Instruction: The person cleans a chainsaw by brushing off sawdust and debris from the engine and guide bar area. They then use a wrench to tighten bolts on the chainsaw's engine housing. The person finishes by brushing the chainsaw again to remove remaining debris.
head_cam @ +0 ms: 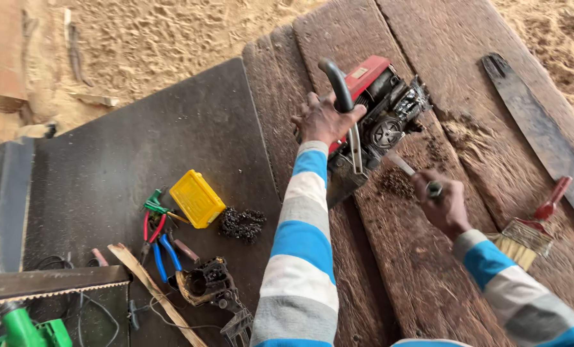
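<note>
chainsaw body (pixel 380 115) on planks (pixel 422 270); guide bar (pixel 537 128) right, paintbrush (pixel 531 228) before it; pliers (pixel 158 241) left

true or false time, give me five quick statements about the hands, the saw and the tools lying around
1. The left hand grips the black handle of the red chainsaw body. True.
2. The right hand is empty. False: it holds a slim metal tool pointed at the saw.
3. The paintbrush lies on the wooden planks beside the right hand. True.
4. The yellow box sits on the sand. False: it rests on the dark board.
5. The long guide bar is mounted on the saw. False: it lies apart on the planks.
</note>
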